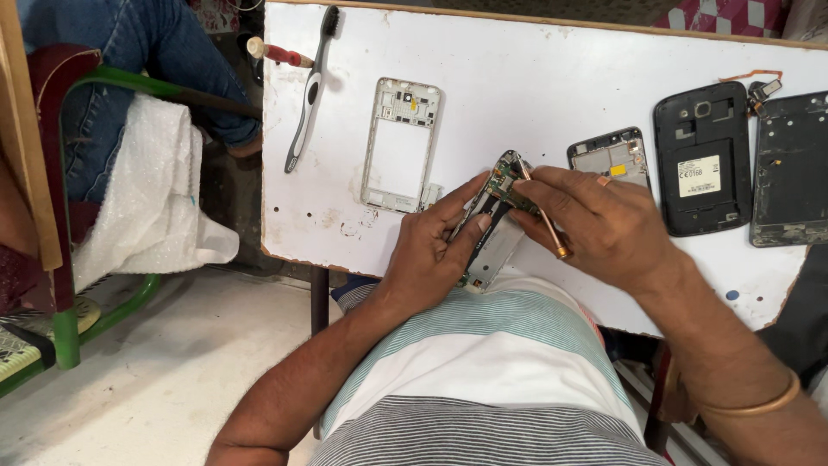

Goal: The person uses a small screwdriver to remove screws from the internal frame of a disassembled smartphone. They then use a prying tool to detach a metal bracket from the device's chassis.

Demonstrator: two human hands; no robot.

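While the left hand [435,246] cradles a partly stripped phone chassis with a green circuit board and grey metal frame [492,226] from below and the left side, its fingers are wrapped around it in a firm grasp, the thumb lying across the board's face. The chassis sits just above the near edge of the worn white table [517,95], tilted, its long axis running from the near edge up and slightly rightward toward the table's middle. The right hand [595,220] comes in from the right, its fingers pinched closed on a thin copper-coloured tool with a brass end [545,220]; the tool's shaft slants from the upper end of the board down toward the wrist. Its working tip appears to touch the top end of the board, though the exact contact point is too small to tell. So the chassis lies directly between the two hands, left of the right fingertips, touching both.

Toward the far left corner lie a black and white toothbrush [309,86] and a red-handled screwdriver [280,54]. A white rectangular phone frame [399,145] rests left of the hands. Toward the right edge are a small grey inner frame [611,155], a black phone back housing [703,160] and a dark metal plate [792,168].
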